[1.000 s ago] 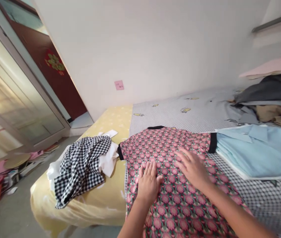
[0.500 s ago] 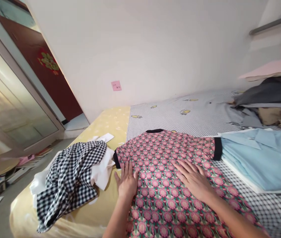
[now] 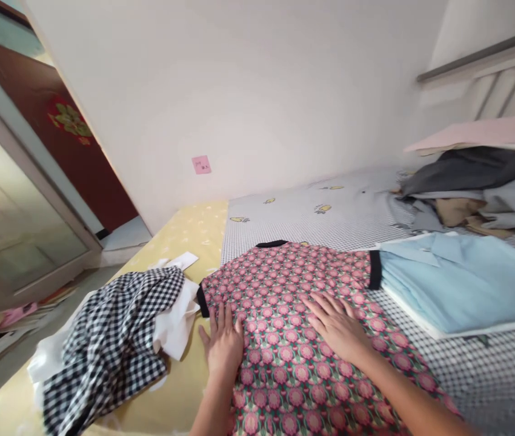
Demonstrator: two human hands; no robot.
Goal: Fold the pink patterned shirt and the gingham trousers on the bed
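A pink flower-patterned shirt (image 3: pixel 294 284) with black collar and sleeve trim lies spread flat on the bed. My left hand (image 3: pixel 222 344) rests palm down on the shirt's left edge, just below its left sleeve, fingers stretched out. My right hand (image 3: pixel 337 324) lies flat on the middle of the shirt, fingers spread. Neither hand holds anything.
A crumpled black-and-white checked garment (image 3: pixel 112 345) with white cloth lies to the left on the yellow sheet (image 3: pixel 194 230). A folded light blue garment (image 3: pixel 461 284) sits to the right. A heap of grey and tan clothes (image 3: pixel 471 188) lies at the back right. The floor and a glass door are at the left.
My left hand has slid left across the shirt to its left edge. My right hand has stayed flat on the middle. The view has shifted slightly.
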